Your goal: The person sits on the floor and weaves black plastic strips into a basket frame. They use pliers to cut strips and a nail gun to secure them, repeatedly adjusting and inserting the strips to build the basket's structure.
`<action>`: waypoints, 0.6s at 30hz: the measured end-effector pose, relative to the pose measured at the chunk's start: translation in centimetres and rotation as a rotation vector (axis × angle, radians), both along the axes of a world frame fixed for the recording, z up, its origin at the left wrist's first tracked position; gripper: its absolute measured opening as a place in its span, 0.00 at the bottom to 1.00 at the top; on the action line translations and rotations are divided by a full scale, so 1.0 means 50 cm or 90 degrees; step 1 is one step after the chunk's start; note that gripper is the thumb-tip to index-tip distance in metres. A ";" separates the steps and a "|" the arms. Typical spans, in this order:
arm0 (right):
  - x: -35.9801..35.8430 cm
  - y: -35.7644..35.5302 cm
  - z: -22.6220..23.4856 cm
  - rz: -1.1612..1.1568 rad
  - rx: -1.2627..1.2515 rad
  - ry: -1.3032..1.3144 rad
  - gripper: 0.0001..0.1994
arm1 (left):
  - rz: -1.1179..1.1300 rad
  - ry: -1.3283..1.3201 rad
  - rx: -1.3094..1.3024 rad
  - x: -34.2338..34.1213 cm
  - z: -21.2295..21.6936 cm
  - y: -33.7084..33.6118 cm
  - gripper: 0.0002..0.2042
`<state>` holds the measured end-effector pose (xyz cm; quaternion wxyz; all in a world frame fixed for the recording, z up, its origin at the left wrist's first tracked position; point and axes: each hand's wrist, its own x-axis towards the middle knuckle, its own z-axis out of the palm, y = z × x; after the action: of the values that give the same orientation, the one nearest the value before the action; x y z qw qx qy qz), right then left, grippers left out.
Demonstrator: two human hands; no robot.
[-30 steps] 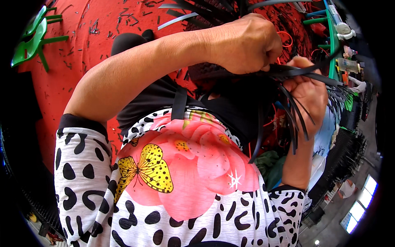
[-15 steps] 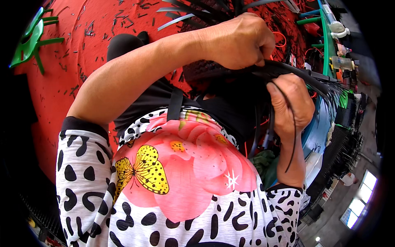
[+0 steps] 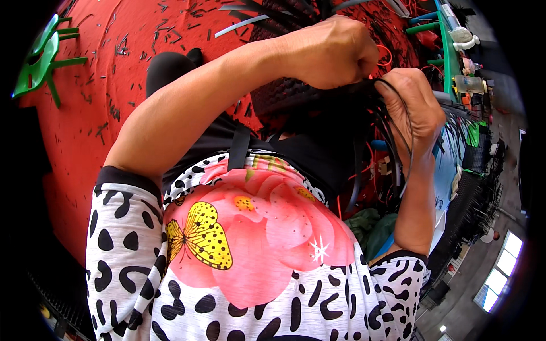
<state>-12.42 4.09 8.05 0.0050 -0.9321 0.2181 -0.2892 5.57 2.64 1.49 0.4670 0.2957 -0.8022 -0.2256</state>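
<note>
A dark woven piece point(image 3: 276, 102) of black strips, like a basket, lies over my lap, and much of it is in deep shadow. At its far right edge my left hand point(image 3: 335, 52) is closed, fingers curled down on the edge; the fingertips are hidden. Just to the right, my right hand point(image 3: 415, 111) pinches a thin black strip point(image 3: 408, 119) between thumb and fingers, and the strip's loose end hangs along my wrist. More black strips fan out beside and behind this hand. Beyond my left hand, other black and grey strips point(image 3: 242, 26) stick out.
Short black offcuts are scattered over the red floor point(image 3: 85, 119). Green plastic chairs point(image 3: 42, 65) stand at the far left. To the right are a green-edged table point(image 3: 446, 51) with jars, a clear container point(image 3: 471, 84), and a pile of black woven goods point(image 3: 475, 193). Dark green cloth point(image 3: 367, 227) lies by my right side.
My right hand has moved up and a little right, pulling the strip against the edge near my left hand. The bundle of strips has shifted behind it. My left hand stays nearly in place.
</note>
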 end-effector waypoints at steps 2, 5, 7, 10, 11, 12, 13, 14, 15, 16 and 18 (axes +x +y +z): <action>-0.004 -0.001 -0.004 -0.009 0.061 -0.026 0.07 | -0.012 0.015 -0.002 0.005 0.004 0.001 0.05; -0.011 0.001 -0.011 -0.027 0.154 -0.068 0.05 | -0.042 0.010 0.019 0.010 0.012 0.007 0.02; -0.012 0.001 -0.014 -0.037 0.190 -0.088 0.04 | -0.052 0.002 0.059 0.010 0.015 0.012 0.04; -0.011 -0.004 -0.018 -0.046 0.203 -0.103 0.04 | -0.067 0.006 0.052 0.012 0.018 0.009 0.04; -0.013 -0.005 -0.019 -0.044 0.199 -0.100 0.04 | -0.071 0.002 0.057 0.013 0.022 0.009 0.04; -0.014 -0.005 -0.019 -0.042 0.195 -0.097 0.04 | -0.060 -0.003 0.069 0.014 0.026 0.015 0.03; -0.015 -0.006 -0.020 -0.040 0.191 -0.096 0.04 | -0.058 -0.008 0.044 0.013 0.029 0.017 0.03; -0.017 -0.006 -0.022 -0.047 0.187 -0.090 0.05 | -0.055 -0.012 0.019 0.012 0.028 0.019 0.03; -0.018 -0.007 -0.021 -0.047 0.190 -0.090 0.05 | -0.052 -0.016 -0.006 0.011 0.028 0.020 0.03; -0.017 -0.007 -0.022 -0.045 0.197 -0.091 0.06 | -0.052 -0.007 0.005 0.011 0.029 0.023 0.03; -0.018 -0.011 -0.023 -0.044 0.194 -0.085 0.07 | -0.041 -0.023 0.018 0.012 0.031 0.025 0.03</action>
<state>-13.31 3.55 6.91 0.1507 -0.8912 0.2902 -0.3144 6.19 3.90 3.06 0.4407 0.2798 -0.8165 -0.2464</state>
